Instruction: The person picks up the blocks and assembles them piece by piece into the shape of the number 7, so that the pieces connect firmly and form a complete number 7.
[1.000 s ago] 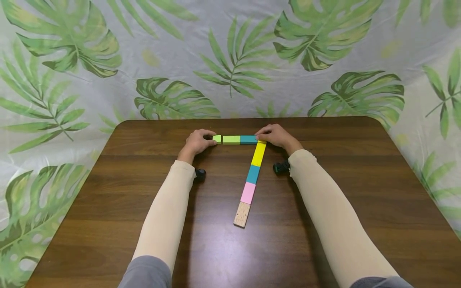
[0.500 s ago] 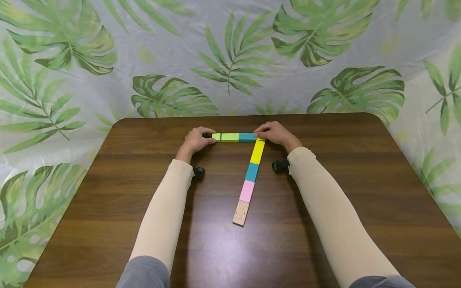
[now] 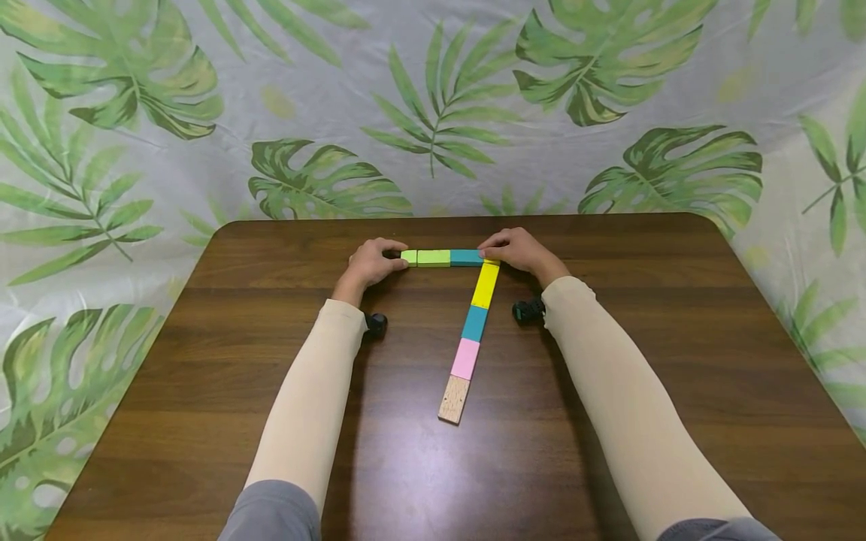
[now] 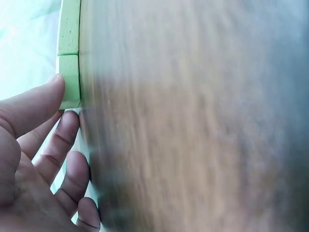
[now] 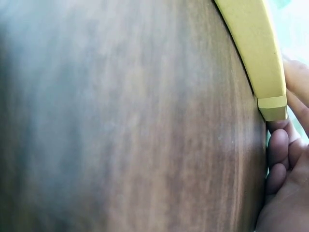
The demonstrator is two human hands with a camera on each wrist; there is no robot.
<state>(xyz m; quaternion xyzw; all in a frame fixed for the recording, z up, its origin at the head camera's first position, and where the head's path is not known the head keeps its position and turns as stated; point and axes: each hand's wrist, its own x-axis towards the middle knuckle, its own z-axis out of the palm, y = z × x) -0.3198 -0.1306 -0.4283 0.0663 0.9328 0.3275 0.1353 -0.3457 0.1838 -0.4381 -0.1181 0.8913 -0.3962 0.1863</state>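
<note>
My left hand (image 3: 368, 264) pinches a short light-green block (image 3: 409, 258) between thumb and fingers, at the left end of a row. The short block touches a longer light-green block (image 3: 434, 258), followed by a blue block (image 3: 465, 258). At the row's right end my right hand (image 3: 521, 253) has its thumb and fingers around a small yellow block (image 5: 273, 108), which is mostly hidden in the head view. From that corner a slanted line runs toward me: a long yellow block (image 3: 485, 287), a second blue block (image 3: 475, 324), a pink block (image 3: 464, 359) and a bare-wood block (image 3: 453, 400).
The blocks lie on a dark brown wooden table (image 3: 271, 315) with rounded far corners. A leaf-patterned cloth (image 3: 440, 98) hangs behind its far edge. A black wrist camera (image 3: 376, 324) sits by the left wrist, another black camera (image 3: 527, 312) by the right.
The left hand has pushed the short green block rightward against the longer green one, closing the gap between them. The right hand has stayed at the corner. The head view has shifted slightly.
</note>
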